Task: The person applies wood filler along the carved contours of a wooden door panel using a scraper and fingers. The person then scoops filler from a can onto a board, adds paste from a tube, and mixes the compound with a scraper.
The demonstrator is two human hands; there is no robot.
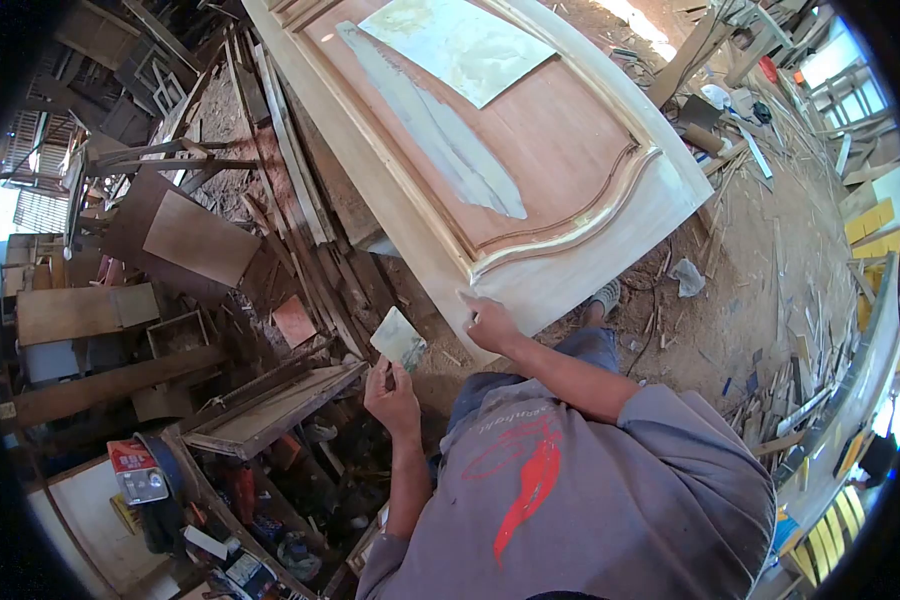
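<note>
My left hand [393, 392] pinches the lower edge of a small square plate [398, 338] with pale and greenish smears, held beside the door panel. My right hand [488, 318] rests at the near corner of the wooden door panel [560, 150], fingers curled with the index finger toward the frame's edge; whether it holds anything small is hidden. On the panel lie a long grey-white strip or smear [440, 130] and a pale board [460, 45] with cream-coloured patches.
Long timber strips [290, 150] lie left of the panel. A shallow wooden tray-like frame [270, 410] and a cluttered shelf are at lower left. Scraps and a crumpled plastic bag [686, 278] lie on the dirt floor at right. My foot [604, 297] is below the panel.
</note>
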